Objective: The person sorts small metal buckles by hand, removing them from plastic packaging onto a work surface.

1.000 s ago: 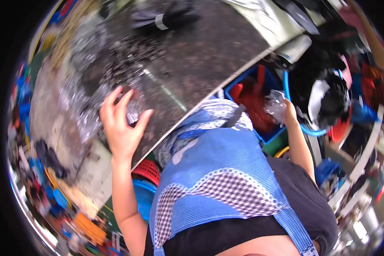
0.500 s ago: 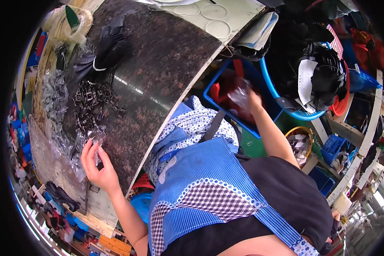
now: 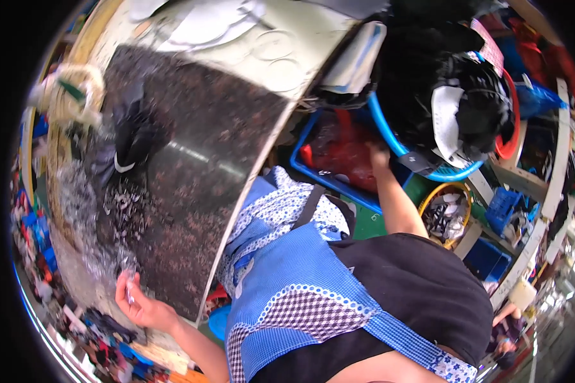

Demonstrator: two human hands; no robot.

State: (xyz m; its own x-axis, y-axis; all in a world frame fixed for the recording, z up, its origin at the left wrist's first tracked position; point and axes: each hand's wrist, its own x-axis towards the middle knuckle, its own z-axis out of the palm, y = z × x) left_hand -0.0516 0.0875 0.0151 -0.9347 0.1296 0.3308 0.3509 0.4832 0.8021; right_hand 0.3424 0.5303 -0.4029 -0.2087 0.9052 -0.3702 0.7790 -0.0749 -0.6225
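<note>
Clear plastic at the left hand, right hand down in the blue bin

At the left, the crinkled clear plastic [image 3: 83, 220] lies along the tabletop [image 3: 195, 204], its near end at the left hand [image 3: 140, 309]. It looks light, limp and slippery, likely to cling and tear; a pinch at a loose edge should suit. The left grip is half curled, a clear glint between thumb and fingers; whether it is closed on plastic, I cannot tell. Just right lie small black pieces [image 3: 126, 210], probably light, stiff and prone to tangle, best taken singly by an edge. Far right, the right hand [image 3: 379, 158] is blurred inside the blue bin [image 3: 342, 193], by its red contents [image 3: 329, 153]; its grip cannot be told. Half a second ago that hand showed clear plastic; now none is discernible there.
</note>
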